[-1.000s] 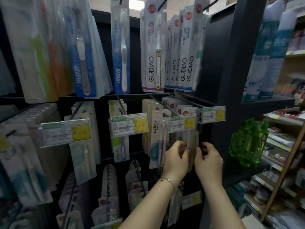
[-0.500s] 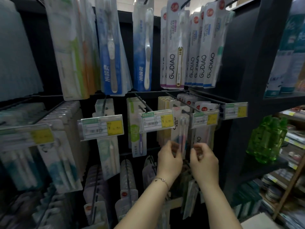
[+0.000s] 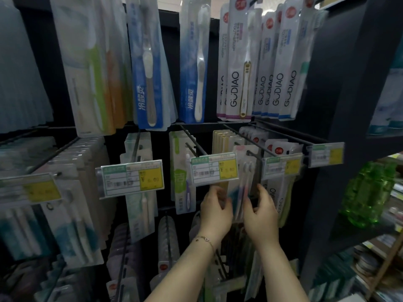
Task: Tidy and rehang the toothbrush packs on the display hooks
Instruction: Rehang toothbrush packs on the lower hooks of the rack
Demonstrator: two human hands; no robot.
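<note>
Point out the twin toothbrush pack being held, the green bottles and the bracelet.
twin toothbrush pack (image 3: 243, 188), head view, on the brush handles.
green bottles (image 3: 366, 192), head view, on a bottle's body.
bracelet (image 3: 205, 239), head view, on the chain at the wrist.

A tall display rack of near-black metal fills the view, its flat back panel (image 3: 41, 68) in shadow and a broad upright post (image 3: 340, 101) closing it on the right. Past that post, dark shelf boards (image 3: 383, 140) run off to the right, a lower one carrying clear green bottles (image 3: 368, 192), with a slanted wooden strut (image 3: 390, 262) and blurred small goods below. A strip of pale, brightly lit ceiling (image 3: 172, 2) shows above the rack, while the light among the shelves is dim.
</note>
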